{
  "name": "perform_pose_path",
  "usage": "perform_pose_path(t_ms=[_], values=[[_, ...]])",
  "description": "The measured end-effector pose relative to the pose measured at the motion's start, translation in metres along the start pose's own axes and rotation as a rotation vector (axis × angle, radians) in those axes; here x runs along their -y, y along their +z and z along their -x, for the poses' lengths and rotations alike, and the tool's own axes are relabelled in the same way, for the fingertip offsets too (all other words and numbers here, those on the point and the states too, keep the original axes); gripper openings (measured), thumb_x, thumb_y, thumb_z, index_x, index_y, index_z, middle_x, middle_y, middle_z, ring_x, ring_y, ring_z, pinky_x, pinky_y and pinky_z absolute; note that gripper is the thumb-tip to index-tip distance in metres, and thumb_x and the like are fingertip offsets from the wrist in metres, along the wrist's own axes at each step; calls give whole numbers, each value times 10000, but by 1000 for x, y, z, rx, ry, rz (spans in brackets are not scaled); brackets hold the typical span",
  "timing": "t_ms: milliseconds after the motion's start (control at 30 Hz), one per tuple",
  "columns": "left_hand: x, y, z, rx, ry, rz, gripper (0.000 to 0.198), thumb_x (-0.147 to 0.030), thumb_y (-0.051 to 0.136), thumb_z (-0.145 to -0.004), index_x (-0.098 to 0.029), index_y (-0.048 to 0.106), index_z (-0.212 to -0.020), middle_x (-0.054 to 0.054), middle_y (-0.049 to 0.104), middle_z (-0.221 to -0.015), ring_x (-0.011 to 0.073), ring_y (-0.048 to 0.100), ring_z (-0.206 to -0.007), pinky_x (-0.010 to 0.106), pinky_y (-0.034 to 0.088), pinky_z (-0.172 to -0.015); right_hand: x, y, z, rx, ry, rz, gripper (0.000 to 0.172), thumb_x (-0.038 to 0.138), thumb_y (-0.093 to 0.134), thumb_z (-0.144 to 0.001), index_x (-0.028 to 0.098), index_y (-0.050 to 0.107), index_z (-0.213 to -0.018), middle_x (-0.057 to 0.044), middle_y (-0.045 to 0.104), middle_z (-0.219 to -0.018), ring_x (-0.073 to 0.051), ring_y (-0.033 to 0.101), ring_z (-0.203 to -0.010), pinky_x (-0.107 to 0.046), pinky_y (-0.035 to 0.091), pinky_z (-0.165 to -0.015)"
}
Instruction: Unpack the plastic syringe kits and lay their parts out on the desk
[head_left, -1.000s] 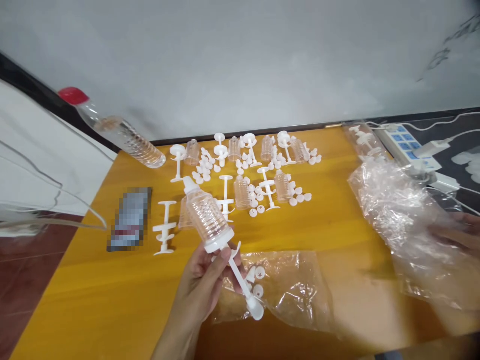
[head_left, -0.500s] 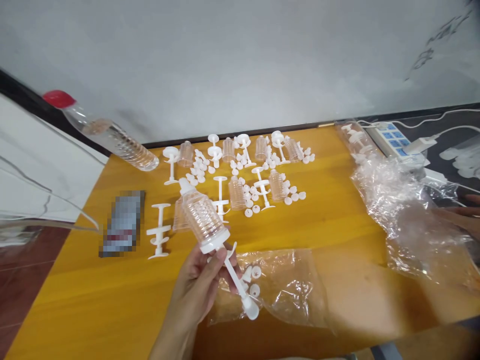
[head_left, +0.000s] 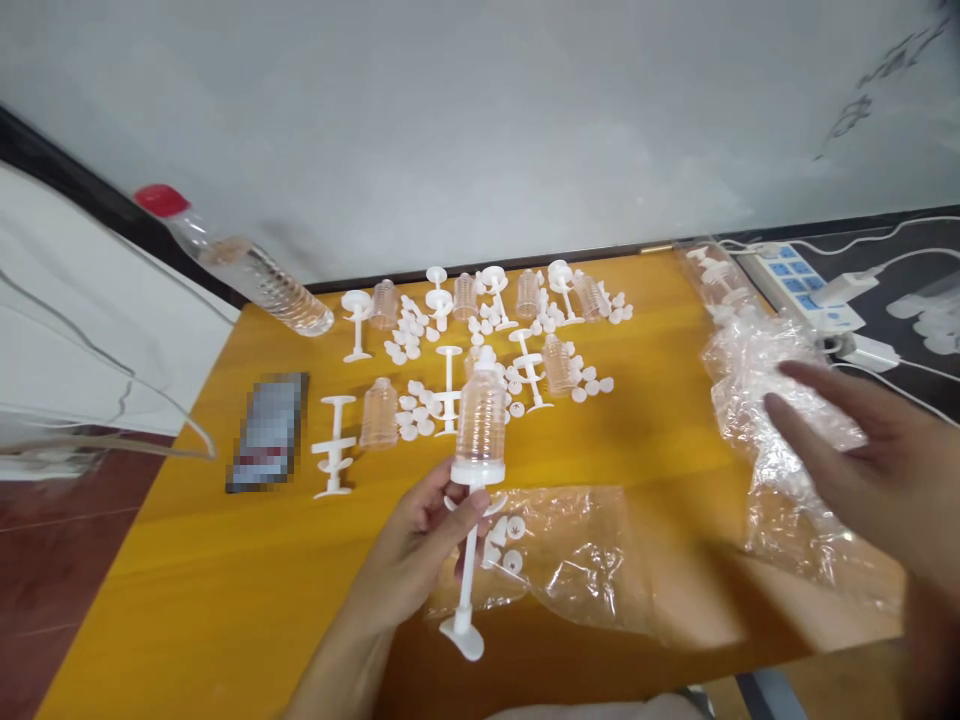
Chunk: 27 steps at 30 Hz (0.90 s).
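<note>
My left hand (head_left: 424, 545) grips an assembled cookie press (head_left: 481, 425) near its white collar. The press stands almost upright, its clear ribbed barrel and white nozzle at the top, its plunger pointing down. Fingers spread and holding nothing, my right hand (head_left: 862, 470) is in the air in front of the crumpled clear bags (head_left: 765, 370). Under the press lies a flat clear bag (head_left: 577, 550) with a few white nozzles and discs (head_left: 514, 528) on or in it. Behind are rows of clear barrels (head_left: 380, 415), white plungers (head_left: 335, 445) and small white discs (head_left: 416, 410).
A water bottle with a red cap (head_left: 262, 280) stands at the back left of the wooden table (head_left: 187, 590). In front of it lies a blurred-out flat object (head_left: 268, 435). At the right are a power strip (head_left: 799, 285) and white cables.
The press in my left hand has swung from leaning left to nearly upright and shifted right. My right hand has come further into view from the right edge, fingers spread.
</note>
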<state>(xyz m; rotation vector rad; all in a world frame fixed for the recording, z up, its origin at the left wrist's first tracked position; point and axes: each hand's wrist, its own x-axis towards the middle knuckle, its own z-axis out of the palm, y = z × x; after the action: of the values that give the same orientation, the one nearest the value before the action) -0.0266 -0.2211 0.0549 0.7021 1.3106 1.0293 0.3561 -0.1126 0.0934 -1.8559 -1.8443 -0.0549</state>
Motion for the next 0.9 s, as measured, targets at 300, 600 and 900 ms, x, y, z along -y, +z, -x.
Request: perform_pose_path(t_ms=[300,600,900], values=[[-37,-1,-15,512,84,-466,324,-440,666,-968,-187,695,-1167,9,643,-841,111,562,-683,199,476,-594,130,72,26,820,271,-1172,574,706,679,-867,145,748,-967,-78,721,-801,-123,648,-588,-228,555,-518],[-44,-36,2,5,345,-742,789,-396,851,-805,-358,527,-1523,59,735,-1266,210,731,-998,301,621,-836,136,101,33,639,623,-1444,524,642,846,-721,133,721,-742,-78,726,-753,-129,642,-602,-213,567,-560],[-9,17,-14,-138,345,-365,502,-361,889,-753,-245,740,-1218,26,792,-986,158,716,-753,296,657,-703,148,101,40,739,510,-1360,513,654,801,-774,146,777,-835,-81,756,-878,-149,684,-708,-244,602,-663]])
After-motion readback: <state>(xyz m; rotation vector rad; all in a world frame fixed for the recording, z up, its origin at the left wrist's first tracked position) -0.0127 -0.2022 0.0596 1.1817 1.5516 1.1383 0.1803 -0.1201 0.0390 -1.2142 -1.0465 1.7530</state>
